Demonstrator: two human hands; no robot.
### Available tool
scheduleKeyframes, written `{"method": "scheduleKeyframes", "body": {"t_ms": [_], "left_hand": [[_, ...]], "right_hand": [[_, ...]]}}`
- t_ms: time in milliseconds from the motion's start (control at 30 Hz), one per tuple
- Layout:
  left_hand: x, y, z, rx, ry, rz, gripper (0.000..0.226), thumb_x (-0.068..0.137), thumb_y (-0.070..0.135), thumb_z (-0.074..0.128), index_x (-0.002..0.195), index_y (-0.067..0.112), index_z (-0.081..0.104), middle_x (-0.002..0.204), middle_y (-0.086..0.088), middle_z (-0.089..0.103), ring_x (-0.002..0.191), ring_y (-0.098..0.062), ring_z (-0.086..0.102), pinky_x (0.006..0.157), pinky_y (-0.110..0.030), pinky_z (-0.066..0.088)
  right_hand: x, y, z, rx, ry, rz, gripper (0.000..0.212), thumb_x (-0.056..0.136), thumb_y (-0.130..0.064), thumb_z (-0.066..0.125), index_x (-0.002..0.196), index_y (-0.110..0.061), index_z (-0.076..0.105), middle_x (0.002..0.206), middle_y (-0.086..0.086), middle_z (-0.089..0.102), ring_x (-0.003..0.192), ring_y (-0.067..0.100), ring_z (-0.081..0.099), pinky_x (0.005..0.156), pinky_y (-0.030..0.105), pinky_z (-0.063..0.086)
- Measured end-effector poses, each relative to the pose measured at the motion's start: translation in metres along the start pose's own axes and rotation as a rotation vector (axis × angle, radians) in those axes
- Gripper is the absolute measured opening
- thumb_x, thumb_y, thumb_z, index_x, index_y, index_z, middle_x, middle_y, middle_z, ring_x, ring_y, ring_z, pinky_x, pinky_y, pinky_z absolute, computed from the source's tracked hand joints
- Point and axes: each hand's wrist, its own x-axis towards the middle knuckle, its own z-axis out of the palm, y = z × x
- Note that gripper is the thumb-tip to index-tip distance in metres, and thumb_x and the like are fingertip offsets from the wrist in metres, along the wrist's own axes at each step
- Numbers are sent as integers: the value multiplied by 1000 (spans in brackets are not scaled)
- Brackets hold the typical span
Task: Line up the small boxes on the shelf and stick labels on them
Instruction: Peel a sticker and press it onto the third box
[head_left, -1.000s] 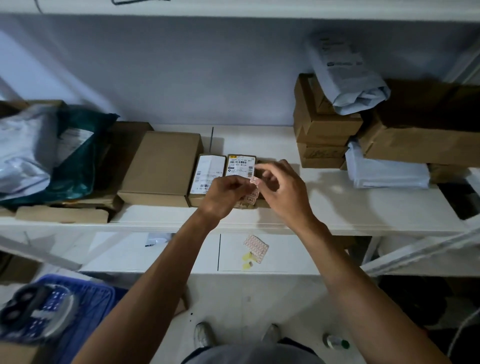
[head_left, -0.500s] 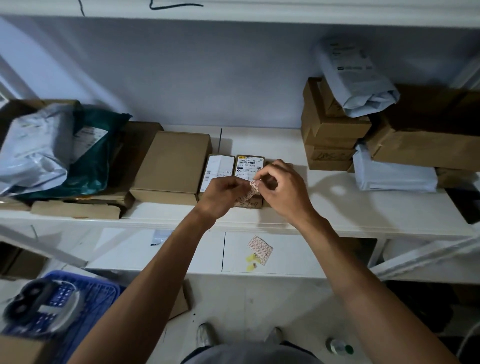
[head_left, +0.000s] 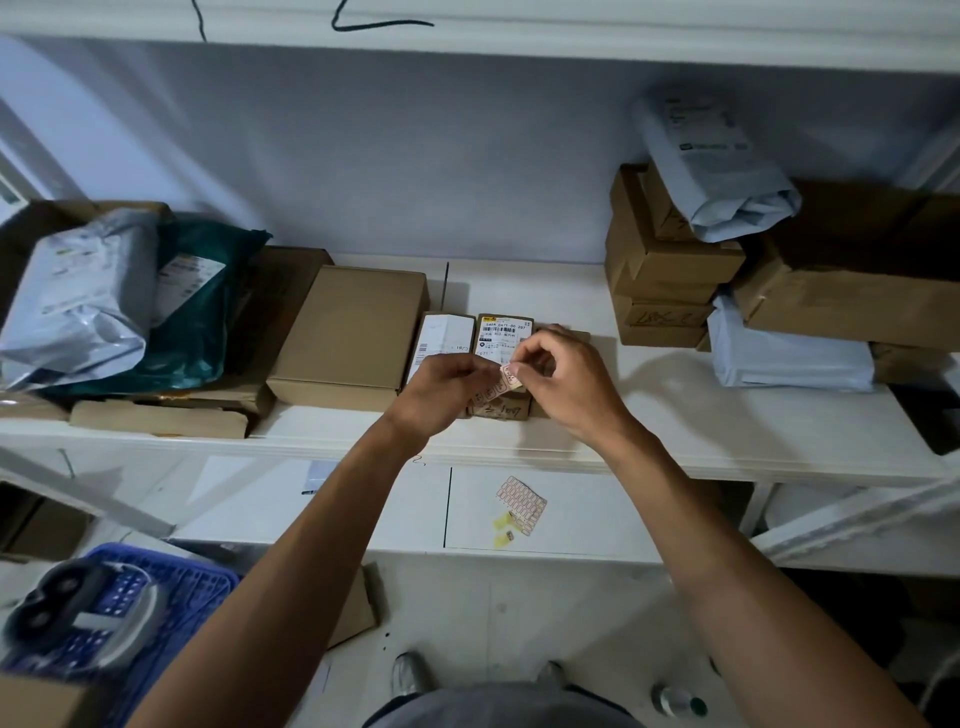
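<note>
Small brown boxes stand side by side at the shelf's (head_left: 727, 447) front middle: one with a white label (head_left: 445, 338), one with a barcode label (head_left: 505, 332), and a third (head_left: 569, 335) mostly hidden behind my right hand. My left hand (head_left: 441, 387) holds a small sheet of pink labels (head_left: 491, 392) above them. My right hand (head_left: 563, 379) pinches the sheet's upper corner (head_left: 511, 375) with thumb and forefinger. A larger plain brown box (head_left: 353, 332) sits just left of the row.
Grey and green mail bags (head_left: 104, 306) lie on cardboard at the left. Stacked brown boxes (head_left: 660, 270) and grey bags (head_left: 789, 358) fill the right. Another label sheet (head_left: 521, 503) lies on the lower shelf. A blue basket (head_left: 171, 587) stands on the floor at bottom left.
Both hands stayed together over the small boxes. The right thumb and forefinger shifted on the label sheet's upper corner, and the view moved slightly.
</note>
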Motion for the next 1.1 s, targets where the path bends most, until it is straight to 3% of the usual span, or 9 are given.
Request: {"method": "scheduleKeyframes", "body": {"t_ms": [67, 167, 267, 367, 500, 633, 700, 800, 1100], "left_hand": [[-1, -1, -2, -23, -17, -23, 17, 88, 25, 69, 95, 10, 75, 88, -6, 73, 81, -20, 66, 86, -43, 48], [-1, -2, -2, -81, -20, -34, 13, 94, 14, 65, 98, 3, 72, 84, -2, 75, 72, -18, 71, 91, -45, 51], [-2, -1, 1, -76, -13, -22, 9, 95, 10, 64, 92, 8, 73, 78, 0, 74, 68, -14, 70, 90, -42, 51], [-3, 0, 3, -83, 18, -18, 8, 92, 11, 68, 88, 12, 74, 81, -5, 72, 71, -16, 68, 86, -41, 48], [-2, 1, 6, -101, 52, -4, 10, 90, 8, 70, 84, 14, 75, 77, -1, 74, 73, -14, 67, 81, -36, 51], [-1, 2, 8, -81, 53, 10, 2, 88, 8, 73, 89, 9, 74, 76, 1, 74, 71, -11, 68, 74, -31, 51], [0, 1, 8, -51, 53, 18, 1, 87, 10, 74, 88, 10, 74, 79, 1, 75, 76, -11, 69, 78, -33, 52], [0, 1, 8, -58, 40, 34, 4, 87, 7, 73, 87, 11, 74, 79, 2, 75, 78, -9, 70, 80, -25, 54], [5, 4, 10, -43, 10, 84, 4, 90, 3, 69, 94, 3, 71, 84, -3, 73, 76, -8, 68, 77, -18, 56]], "right_hand": [[0, 0, 0, 62, -9, 42, 6, 86, -12, 72, 85, -16, 70, 90, -7, 69, 80, 8, 64, 77, 25, 52], [-1, -2, -2, 165, -9, 109, 10, 86, -9, 72, 84, -18, 69, 87, -10, 69, 73, -1, 61, 73, 15, 47], [-2, -2, -2, 195, -6, 123, 7, 87, -10, 72, 88, -16, 69, 84, -11, 69, 73, 4, 61, 72, 19, 50], [-6, 0, -1, 76, 5, 51, 12, 85, -11, 73, 94, -17, 68, 86, -10, 67, 75, 10, 62, 72, 25, 52], [-10, -1, 0, -124, 67, -93, 8, 84, -12, 74, 89, -16, 70, 89, -4, 66, 68, 0, 54, 69, 24, 47], [-11, 1, -1, -230, 120, -146, 7, 85, -19, 75, 91, -16, 74, 94, -1, 66, 82, 16, 62, 74, 27, 48], [-11, 1, -1, -254, 121, -156, 5, 85, -21, 74, 89, -17, 76, 92, -1, 67, 87, 18, 64, 74, 24, 44], [-10, 1, -1, -275, 116, -141, 7, 86, -22, 74, 89, -17, 77, 91, -3, 69, 89, 18, 64, 74, 20, 39], [-6, 3, -3, -213, 87, -95, 10, 87, -23, 70, 87, -17, 78, 91, -2, 72, 88, 20, 67, 73, 26, 49]]}}
